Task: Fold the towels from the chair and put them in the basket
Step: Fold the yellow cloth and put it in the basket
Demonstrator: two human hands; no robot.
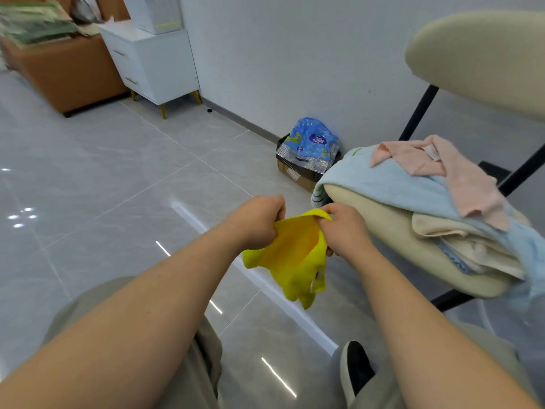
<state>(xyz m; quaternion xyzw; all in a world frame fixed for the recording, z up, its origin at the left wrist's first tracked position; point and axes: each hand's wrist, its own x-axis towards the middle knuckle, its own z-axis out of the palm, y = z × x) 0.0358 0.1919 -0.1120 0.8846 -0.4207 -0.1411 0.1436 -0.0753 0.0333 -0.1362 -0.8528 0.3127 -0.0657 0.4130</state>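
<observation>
1. My left hand (259,221) is closed in a fist on the upper left edge of the yellow towel (295,258), gripping it
2. My right hand (343,228) pinches the towel's top right edge, fingers curled over the fold
3. Yellow towel hangs between both hands, held in the air above the floor (118,178); most of the cloth droops below my hands, bunched, not flat
4. A small tag shows near its lower right part
5. Hands are near each other, apart, with the top edge of the towel spanning the gap
6. Chair (383,231) is just to the right of my right hand, cream seat, cream backrest above
7. On the seat: blue towel (398,181) draped over the front edge, pink towel (442,160) on top of it, cream towel (460,240) bunched below them
8. Cardboard box (298,174) with a blue plastic pack (312,140) in it sits by the wall, behind my hands
9. My knees in beige trousers and one dark shoe (355,370) show at the bottom
</observation>
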